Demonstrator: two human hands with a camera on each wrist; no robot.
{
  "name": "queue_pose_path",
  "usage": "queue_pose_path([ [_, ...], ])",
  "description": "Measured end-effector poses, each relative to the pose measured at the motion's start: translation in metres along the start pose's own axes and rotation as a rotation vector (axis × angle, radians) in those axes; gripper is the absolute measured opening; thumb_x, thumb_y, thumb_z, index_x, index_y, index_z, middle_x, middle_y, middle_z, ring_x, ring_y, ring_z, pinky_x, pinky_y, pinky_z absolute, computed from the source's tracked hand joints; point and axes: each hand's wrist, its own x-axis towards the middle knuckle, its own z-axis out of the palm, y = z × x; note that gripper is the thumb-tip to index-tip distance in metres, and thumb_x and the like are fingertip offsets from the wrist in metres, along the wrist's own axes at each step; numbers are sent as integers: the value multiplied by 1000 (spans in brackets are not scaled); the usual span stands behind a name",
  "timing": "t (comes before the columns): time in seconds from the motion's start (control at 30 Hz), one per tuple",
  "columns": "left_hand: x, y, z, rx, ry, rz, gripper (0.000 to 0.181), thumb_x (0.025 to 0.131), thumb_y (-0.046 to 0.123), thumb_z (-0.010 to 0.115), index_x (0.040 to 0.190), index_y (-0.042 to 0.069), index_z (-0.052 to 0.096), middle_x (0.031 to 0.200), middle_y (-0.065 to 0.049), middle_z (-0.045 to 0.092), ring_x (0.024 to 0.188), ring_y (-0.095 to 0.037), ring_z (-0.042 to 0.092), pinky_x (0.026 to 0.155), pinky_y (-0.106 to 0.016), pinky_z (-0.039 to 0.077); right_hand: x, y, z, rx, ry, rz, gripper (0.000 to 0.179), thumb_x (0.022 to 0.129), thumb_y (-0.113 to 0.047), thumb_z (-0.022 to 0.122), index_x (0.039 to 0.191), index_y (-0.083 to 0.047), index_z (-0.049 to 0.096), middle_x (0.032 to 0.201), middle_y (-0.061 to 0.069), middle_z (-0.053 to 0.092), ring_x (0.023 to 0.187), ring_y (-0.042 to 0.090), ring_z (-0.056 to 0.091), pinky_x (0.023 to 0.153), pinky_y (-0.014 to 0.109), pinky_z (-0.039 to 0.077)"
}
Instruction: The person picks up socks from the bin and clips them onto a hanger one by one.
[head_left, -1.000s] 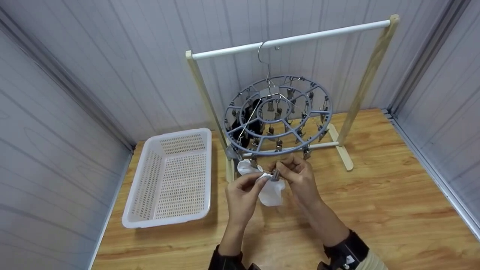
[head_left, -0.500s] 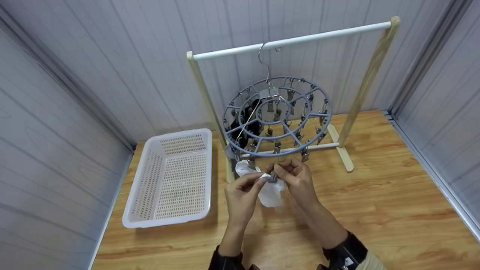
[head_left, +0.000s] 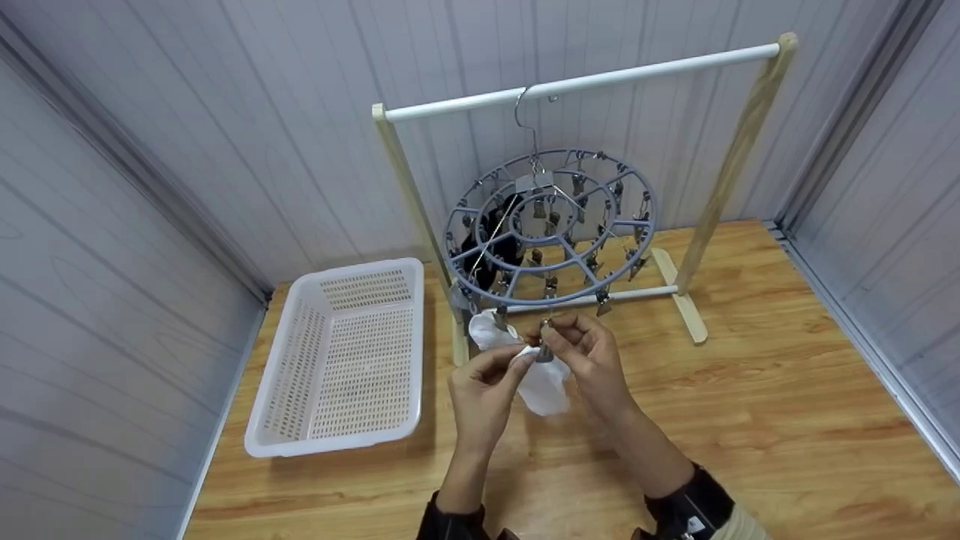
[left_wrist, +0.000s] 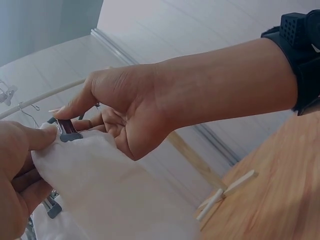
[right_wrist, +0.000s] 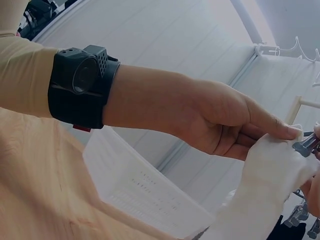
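Note:
My left hand [head_left: 484, 390] pinches the top edge of a white sock [head_left: 546, 394] between thumb and forefinger. My right hand [head_left: 596, 367] pinches a metal clip [head_left: 545, 352] that hangs from the round blue-grey hanger [head_left: 631, 223]. The left wrist view shows the clip's grey jaws [left_wrist: 71, 136] over the edge of the sock, with the cloth draping below. From the right wrist, the sock [right_wrist: 260, 180] hangs as a long tube under the left thumb. Just left of the hands, another white piece of cloth [head_left: 486, 331] hangs by a clip.
The hanger hooks onto a white bar [head_left: 637, 73] on a wooden-legged rack. Black cloth [head_left: 510, 253] hangs at its left side, and several bare clips dangle elsewhere. A white slotted basket [head_left: 337, 444] stands left on the wooden table [head_left: 795, 390]. Panelled walls enclose the back and sides.
The hanger has swung slightly left and up. In my right hand the clip has shifted a little left and stands more upright; the left hand has hardly moved.

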Motion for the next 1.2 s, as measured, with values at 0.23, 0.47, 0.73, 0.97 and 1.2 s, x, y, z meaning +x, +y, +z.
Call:
queue_pose_path([
  [0.23, -1, 0, -2, 24, -6, -6, 11, 92, 3, 82, 102, 0, 81, 97, -9, 80, 83, -19, 77, 72, -31, 64, 1, -2, 2, -38, 1, -5, 12, 102, -4, 68, 109, 5, 64, 103, 26, 76, 96, 28, 76, 82, 32, 61],
  [0.47, 3, 2, -14, 104, -57, -18, 10, 95, 9, 80, 105, 4, 81, 100, -6, 80, 90, -22, 77, 80, -35, 64, 3, -5, -3, -84, 2, -1, 17, 101, -4, 69, 111, 8, 63, 103, 33, 72, 91, 26, 75, 80, 31, 62],
  [0.73, 12, 8, -40, 198, -1, -16, 14, 97, 8, 79, 110, 3, 78, 101, -6, 79, 93, -21, 75, 85, -33, 62, 6, -9, -12, -144, -4, -41, 21, 101, 0, 68, 116, 13, 61, 99, 20, 75, 89, 25, 75, 81, 33, 63],
  [0.97, 17, 12, -59, 244, 50, -5, 17, 96, 6, 79, 112, 1, 76, 103, -12, 78, 94, -20, 72, 82, -30, 60, 12, -11, -24, -290, -13, -137, 21, 101, 4, 67, 118, 15, 62, 98, 19, 76, 87, 25, 76, 76, 29, 62],
  [1.2, 19, 14, -70, 299, 103, -26, 18, 99, 10, 76, 116, 5, 74, 103, -8, 77, 95, -19, 70, 80, -29, 58, 16, -12, -29, -432, 16, -170, 15, 100, -1, 72, 113, 5, 69, 100, 17, 77, 88, 29, 75, 74, 28, 62],
])
